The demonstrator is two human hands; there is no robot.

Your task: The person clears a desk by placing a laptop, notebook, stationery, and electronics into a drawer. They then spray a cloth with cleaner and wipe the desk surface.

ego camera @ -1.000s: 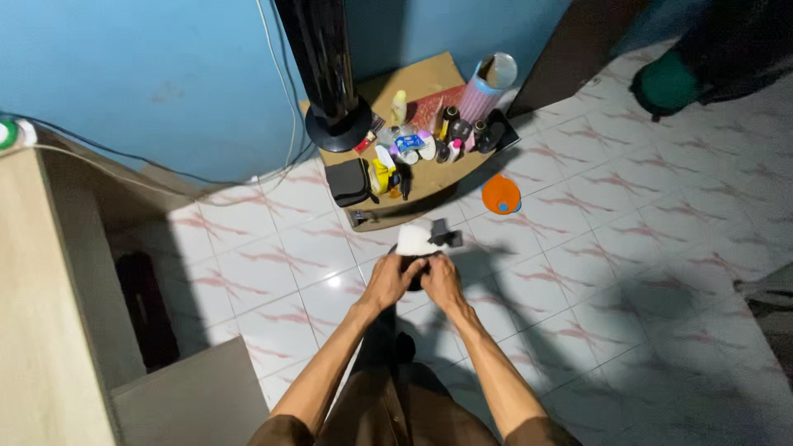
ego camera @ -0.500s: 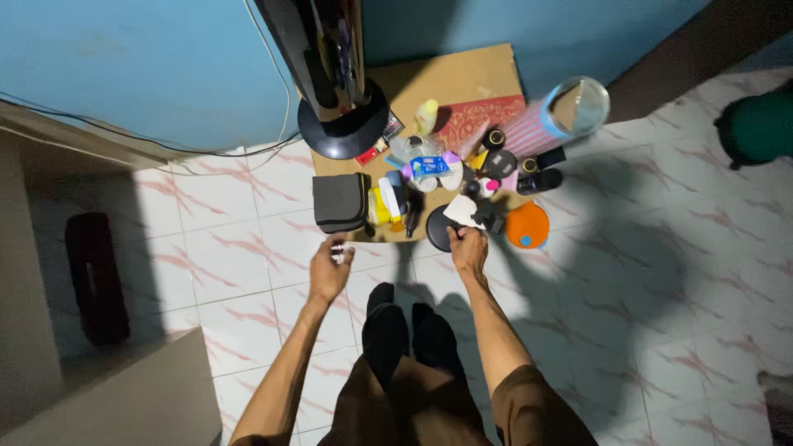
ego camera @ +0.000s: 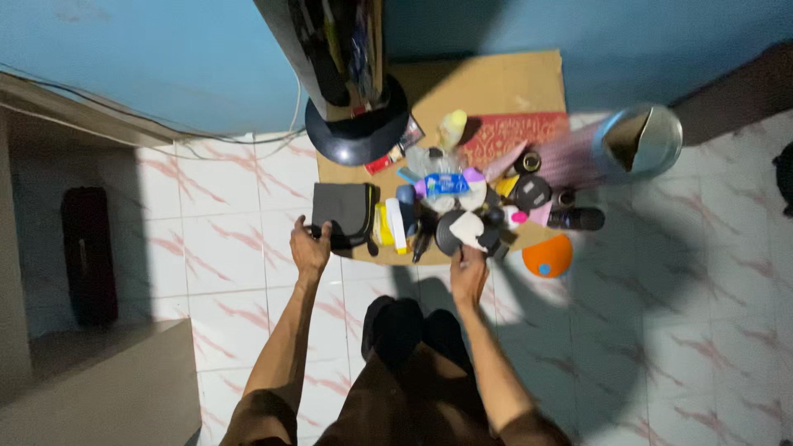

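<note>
Probably a home room: tiled floor (ego camera: 628,330), blue wall (ego camera: 149,58), toiletries on cardboard (ego camera: 496,83).

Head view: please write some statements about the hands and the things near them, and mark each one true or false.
1. The left hand is at the dark pouch. True.
2. The right hand reaches to a round black item with a white piece. True.
3. The orange round lid lies left of the left hand. False: it lies right of the right hand.
4. The items lie on a glass table. False: they lie on brown cardboard on the floor.
</note>
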